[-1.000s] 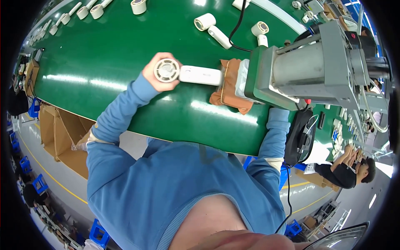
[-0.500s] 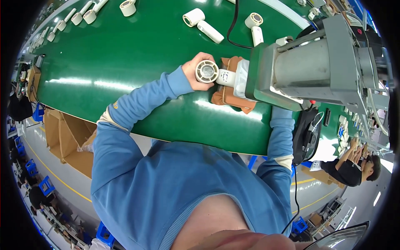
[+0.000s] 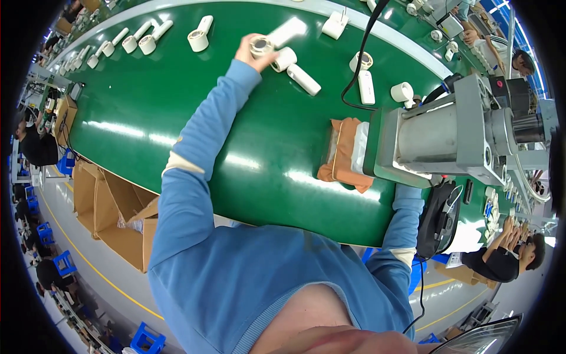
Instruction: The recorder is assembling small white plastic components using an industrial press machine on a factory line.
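Observation:
My left hand (image 3: 252, 54) is stretched out over the far middle of the green bench, its fingers closed around the round head of a white hair dryer (image 3: 288, 32). The handle points away to the upper right, a little blurred. Close beside it lies another white hair dryer (image 3: 303, 79), its round head almost touching my fingers. My right hand is hidden behind the grey press (image 3: 433, 138); only the blue sleeve (image 3: 407, 206) shows. At the press's left side sits a fixture with brown padding (image 3: 348, 154) and a whitish block (image 3: 359, 147), with no dryer in it.
More white dryers stand at the far left (image 3: 198, 40) and right (image 3: 366, 87) of the bench (image 3: 265, 135). A black cable (image 3: 354, 82) hangs across it. Cardboard boxes (image 3: 112, 206) stand on the floor at left. A co-worker (image 3: 504, 256) sits at right.
My left hand has drawn the dryer out of the padded fixture and carried it away to the upper left, beside the other dryers. The whole view has shifted slightly. My right arm stays by the press.

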`<state>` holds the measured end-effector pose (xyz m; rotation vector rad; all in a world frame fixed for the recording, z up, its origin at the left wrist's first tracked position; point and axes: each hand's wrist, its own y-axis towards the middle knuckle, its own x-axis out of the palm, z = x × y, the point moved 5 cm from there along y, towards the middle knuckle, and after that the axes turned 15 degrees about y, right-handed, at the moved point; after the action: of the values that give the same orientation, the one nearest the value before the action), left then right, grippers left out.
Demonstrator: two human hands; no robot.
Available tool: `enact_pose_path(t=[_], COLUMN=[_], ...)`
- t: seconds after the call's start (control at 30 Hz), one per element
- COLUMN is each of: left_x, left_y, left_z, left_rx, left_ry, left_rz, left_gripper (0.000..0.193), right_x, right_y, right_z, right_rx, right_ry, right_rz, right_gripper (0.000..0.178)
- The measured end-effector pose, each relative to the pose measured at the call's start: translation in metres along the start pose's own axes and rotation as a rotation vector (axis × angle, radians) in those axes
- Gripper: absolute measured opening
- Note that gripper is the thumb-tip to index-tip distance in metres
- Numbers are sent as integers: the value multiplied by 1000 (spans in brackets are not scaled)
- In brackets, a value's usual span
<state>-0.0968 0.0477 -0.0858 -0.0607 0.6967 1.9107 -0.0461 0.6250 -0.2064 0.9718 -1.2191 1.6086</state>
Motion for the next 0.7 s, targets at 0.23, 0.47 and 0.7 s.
enact_pose_path(t=[0.23, 0.47, 0.7], left_x=[-11, 9, 35], left_y=[40, -1, 49], left_z=[-89, 9, -12], left_rx=[-1, 793, 509], left_ry=[695, 832, 828], left_rz=[298, -315, -515], left_gripper=[63, 62, 66], right_x=[-20, -15, -13], right_y=[-22, -29, -28], right_z=[-49, -19, -7], right_rx=[-11, -44, -67], right_ry=[325, 403, 361], right_rz=[138, 166, 178], right_gripper=[55, 50, 45])
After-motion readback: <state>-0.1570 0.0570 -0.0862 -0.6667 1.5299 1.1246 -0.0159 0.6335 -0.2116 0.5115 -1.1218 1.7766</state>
